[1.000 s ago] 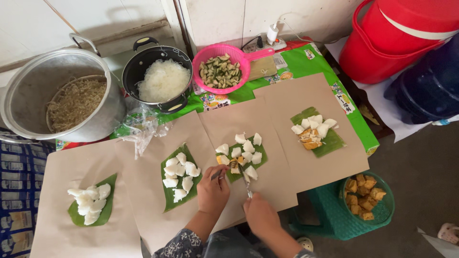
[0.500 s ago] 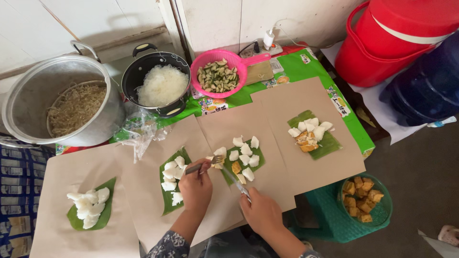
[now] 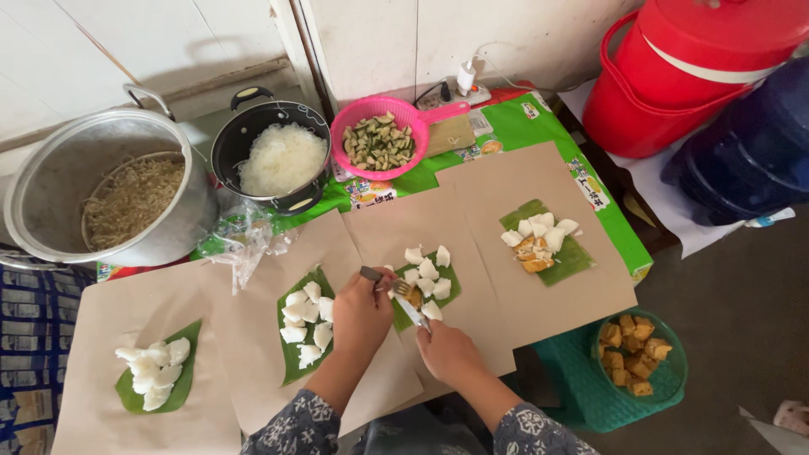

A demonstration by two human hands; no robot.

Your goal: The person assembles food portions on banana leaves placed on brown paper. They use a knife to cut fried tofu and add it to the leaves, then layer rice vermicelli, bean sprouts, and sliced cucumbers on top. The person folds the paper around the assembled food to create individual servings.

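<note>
Now my left hand (image 3: pixel 361 310) grips a metal fork (image 3: pixel 386 279) and my right hand (image 3: pixel 449 354) grips a thin knife (image 3: pixel 411 313), both over the green banana leaf piled with white rice-cake chunks (image 3: pixel 427 278), directly below the pink plastic colander of sliced cucumber (image 3: pixel 379 139) on the worktop (image 3: pixel 506 211).

Green patterned surface (image 3: pixel 607 215) runs along the wall, and it's crowded. Four brown paper sheets (image 3: pixel 497 198) overlap edge to edge across its front, each bearing a green leaf (image 3: pixel 573 257) piled with white chunks (image 3: pixel 308 316). Along the back sits a big metal pot (image 3: pixel 59 177) of noodles, touching a black pot (image 3: pixel 253 126) of white strands, then a pink colander (image 3: pixel 358 122) of sliced cucumber. A crumpled clear plastic bag (image 3: pixel 240 240) lies just below the pots.
</note>
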